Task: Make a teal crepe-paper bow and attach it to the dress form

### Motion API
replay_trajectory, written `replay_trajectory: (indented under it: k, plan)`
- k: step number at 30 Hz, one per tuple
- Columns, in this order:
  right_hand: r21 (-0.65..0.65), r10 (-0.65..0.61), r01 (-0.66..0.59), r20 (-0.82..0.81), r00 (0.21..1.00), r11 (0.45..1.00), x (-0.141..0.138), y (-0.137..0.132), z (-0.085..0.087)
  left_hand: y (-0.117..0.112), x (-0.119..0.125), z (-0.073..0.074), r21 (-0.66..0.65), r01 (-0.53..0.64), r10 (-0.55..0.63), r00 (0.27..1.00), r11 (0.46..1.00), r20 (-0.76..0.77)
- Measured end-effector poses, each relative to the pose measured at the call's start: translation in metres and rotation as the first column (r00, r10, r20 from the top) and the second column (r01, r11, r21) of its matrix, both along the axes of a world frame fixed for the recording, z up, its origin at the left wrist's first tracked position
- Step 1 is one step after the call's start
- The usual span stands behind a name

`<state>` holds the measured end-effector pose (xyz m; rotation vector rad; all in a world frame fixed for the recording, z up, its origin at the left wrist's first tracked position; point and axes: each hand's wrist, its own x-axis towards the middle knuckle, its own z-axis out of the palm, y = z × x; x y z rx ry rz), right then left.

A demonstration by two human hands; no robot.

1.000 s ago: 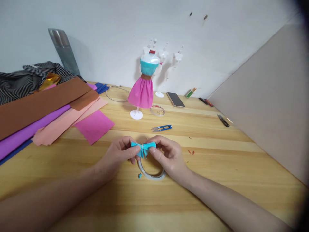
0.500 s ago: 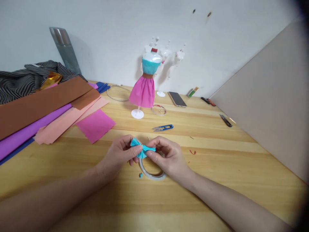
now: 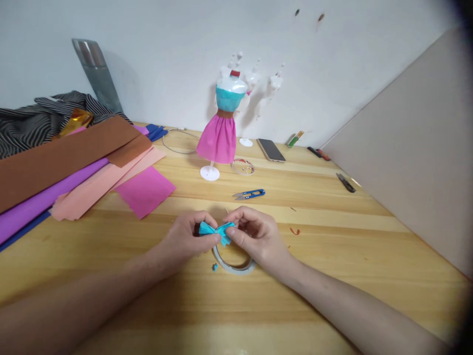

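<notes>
A turquoise crepe-paper bow [image 3: 222, 231] is pinched between both hands above the table. My left hand [image 3: 188, 235] grips its left side, thumb in front near the gathered middle. With thumb and fingers, my right hand [image 3: 254, 232] holds the bow's right wing. Below it, a roll of tape [image 3: 236, 269] lies flat, partly covered by the right hand. A tiny turquoise scrap [image 3: 215, 266] rests beside the roll. Beyond the hands are blue thread snips [image 3: 250, 194] and a small dress-form stand in a turquoise top and pink skirt [image 3: 218, 140].
Paper sheets in brown [image 3: 70, 158], purple, peach and a pink square [image 3: 146, 192] cover the left side. Behind them stand striped cloth and a bottle [image 3: 98, 74]. A phone [image 3: 271, 150], a utility knife [image 3: 345, 183] and a red scrap [image 3: 294, 231] lie to the right.
The bow has been turned in my fingers, its right wing now tilted up. My left thumb has shifted slightly lower, and my right fingers have moved along the right wing.
</notes>
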<state>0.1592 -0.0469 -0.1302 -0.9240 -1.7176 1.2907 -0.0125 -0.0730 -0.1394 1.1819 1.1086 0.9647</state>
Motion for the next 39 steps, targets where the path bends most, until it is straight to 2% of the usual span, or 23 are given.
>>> replay_trajectory:
  k: [3,8,14,18,23,29,31,36,39]
  plan:
    - [0.002,-0.004,0.004,-0.005,1.0,1.0,-0.0001,0.0002,0.0007,0.0009,-0.0012,0.0008,-0.036,0.012,-0.011,1.0,0.999,0.014]
    - [0.041,-0.08,0.083,-0.061,0.995,0.996,0.0014,0.0024,0.0012,0.003,-0.0042,-0.0006,-0.078,0.052,-0.037,0.983,0.996,0.18]
    - [0.058,-0.069,0.073,-0.078,0.995,0.996,0.002,0.0028,-0.0031,0.0048,-0.0051,-0.0043,-0.097,0.009,0.014,0.97,0.995,0.243]
    - [0.117,-0.064,0.067,-0.025,0.998,0.991,0.0019,0.0,-0.0025,0.0047,-0.0068,-0.0061,-0.063,0.035,-0.02,0.977,0.997,0.214]
    - [0.297,-0.025,-0.012,0.119,0.993,0.955,0.0014,-0.0029,0.0017,0.0046,-0.0083,-0.0077,-0.039,0.042,-0.033,0.976,0.998,0.216]
    - [0.289,-0.014,-0.027,0.139,0.99,0.957,0.0016,-0.0018,0.0005,0.0042,-0.0079,-0.0078,-0.062,0.033,-0.017,0.97,0.998,0.244]
    - [0.35,0.006,-0.068,0.178,0.984,0.934,0.0029,-0.0005,0.0017,0.0032,-0.0074,-0.0068,-0.066,0.026,-0.01,0.974,0.997,0.226]
    - [0.535,0.066,-0.207,0.271,0.96,0.819,0.0067,0.0011,0.0048,0.0019,-0.0073,-0.0042,-0.078,0.037,-0.022,0.984,0.996,0.179]
    - [0.562,0.051,-0.223,0.305,0.951,0.796,0.0076,0.0004,0.0028,0.0025,-0.0075,-0.0036,-0.078,0.048,-0.034,0.986,0.996,0.162]
